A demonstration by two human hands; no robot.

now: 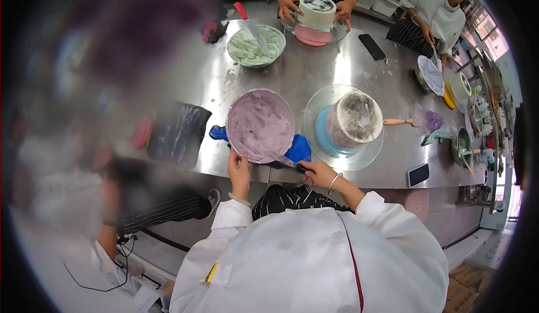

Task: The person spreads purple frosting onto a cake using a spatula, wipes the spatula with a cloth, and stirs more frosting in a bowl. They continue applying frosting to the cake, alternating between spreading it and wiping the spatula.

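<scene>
A bowl [230, 123] of mauve-pink cream [259, 119] stands at the table's near edge, tilted a little toward me. My left hand [240, 171] grips its near rim, fingers on the outside wall. In my right hand [321, 174] is the black handle of a spatula [283, 158], whose blade lies at the bowl's near right rim with cream on it. Just right of the bowl, a cake [343, 123] with a dark speckled top rests on a glass turntable [373, 151] with a blue base. Blue plastic [300, 149] sticks out beneath the bowl.
Across the steel table [314, 69], another person's hands hold a second cake [317, 12] on a turntable. A bowl of green cream [256, 48] stands at the back. Phones [418, 175] and a brush [400, 121] lie right. A blurred person is close on my left; another works far right.
</scene>
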